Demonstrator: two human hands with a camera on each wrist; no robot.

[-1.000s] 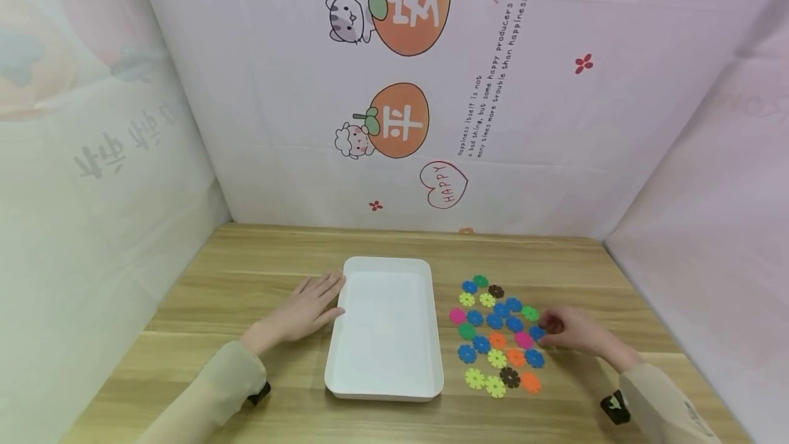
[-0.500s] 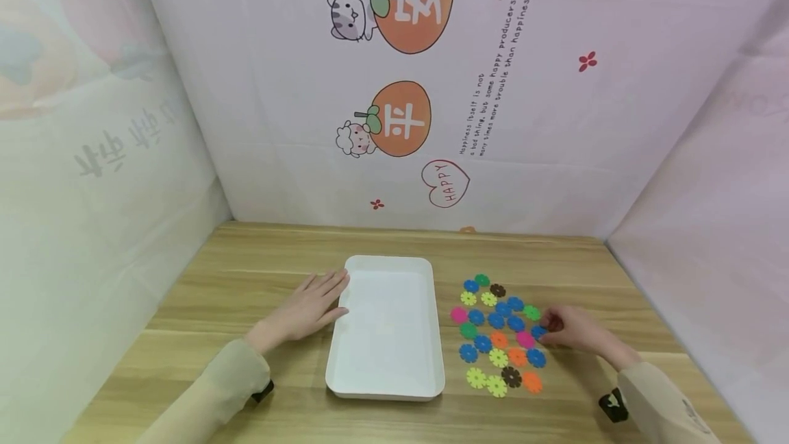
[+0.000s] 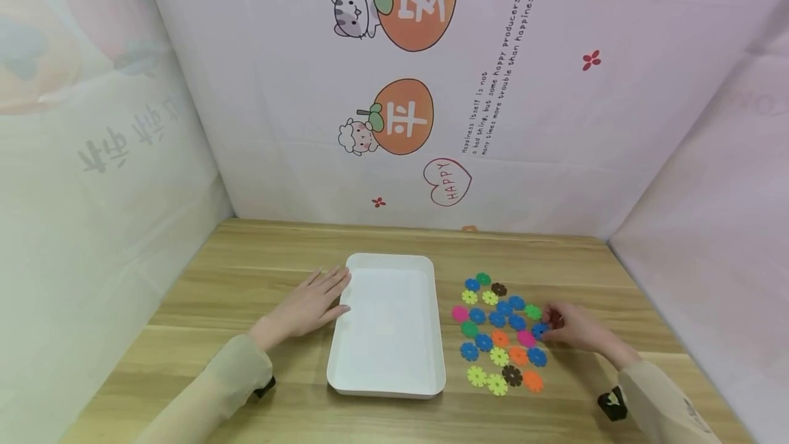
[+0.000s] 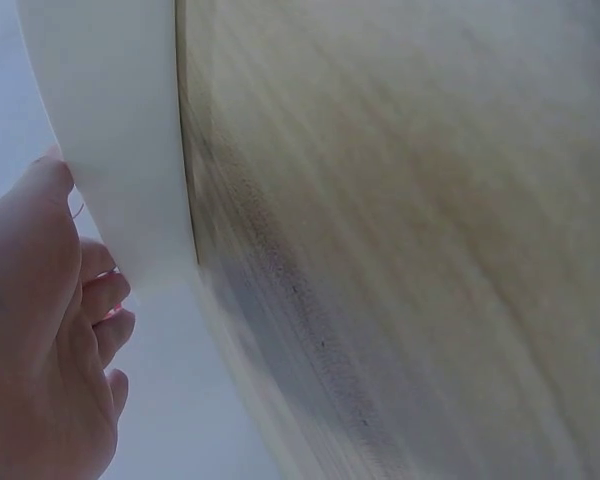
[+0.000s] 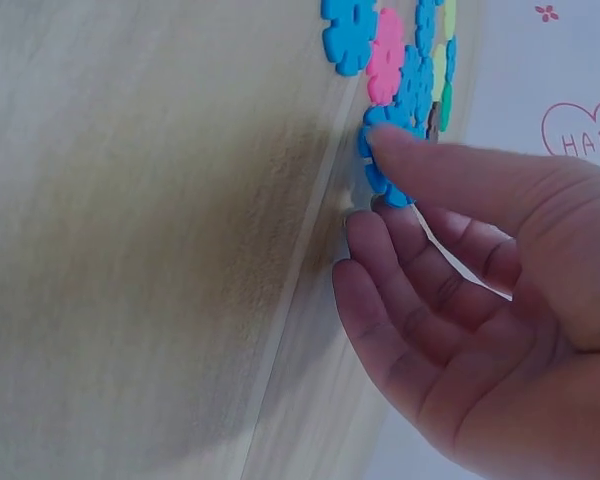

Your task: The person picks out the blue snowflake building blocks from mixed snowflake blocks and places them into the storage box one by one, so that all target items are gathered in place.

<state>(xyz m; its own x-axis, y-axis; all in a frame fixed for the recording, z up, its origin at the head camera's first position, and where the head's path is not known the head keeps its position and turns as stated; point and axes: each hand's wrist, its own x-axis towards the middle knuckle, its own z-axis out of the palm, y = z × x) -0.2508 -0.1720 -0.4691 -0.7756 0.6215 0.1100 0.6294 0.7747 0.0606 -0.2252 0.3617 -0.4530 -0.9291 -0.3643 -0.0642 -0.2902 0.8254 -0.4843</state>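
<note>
In the head view, a white rectangular tray [image 3: 388, 327] lies on the wooden table. My left hand [image 3: 305, 307] rests on its left rim with fingers extended; the left wrist view shows the thumb and fingers [image 4: 105, 295] at the tray wall [image 4: 120, 130]. To the right of the tray, several flower-shaped plastic discs in blue, yellow, green, pink, orange and brown lie spread flat. With thumb and index finger, my right hand [image 3: 576, 329] pinches a blue flower-shaped disc [image 5: 376, 172] at the right edge of the group. That disc looks tilted; the index fingertip is partly hidden behind it.
Close to the pinched disc lie a pink disc [image 3: 526, 338], a green disc [image 3: 533, 311] and another blue disc [image 3: 537, 357]. A printed cloth wall [image 3: 296, 156] stands along the table's back edge, with pale cloth on both sides.
The blue disc at my right fingertips now shows more of its face, tilted up from the table. My left hand stays at the tray rim. The head view has shifted slightly.
</note>
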